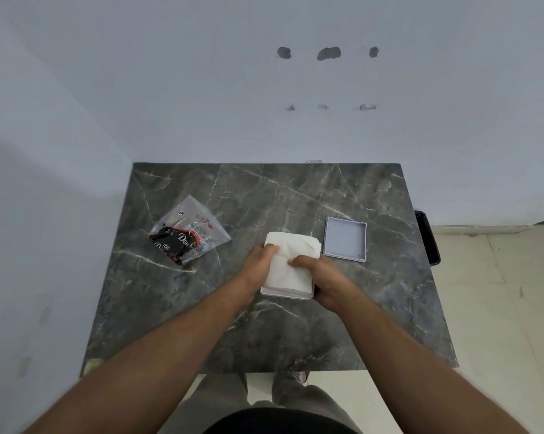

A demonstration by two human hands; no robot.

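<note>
A stack of white paper napkins (291, 264) sits in a white square holder (285, 293) at the middle of the dark marble table (295, 195). My left hand (258, 264) grips the stack's left side, its fingertips curled over the top near the far corner. My right hand (319, 278) grips the right side, fingers curled over the top sheet. A grey square lid (346, 239) lies just right of the stack, hollow side up.
An empty clear plastic wrapper with black and red print (187, 234) lies at the table's left. A black bin (427, 236) stands beside the table's right edge. A white wall runs behind and to the left. My legs show below the near edge.
</note>
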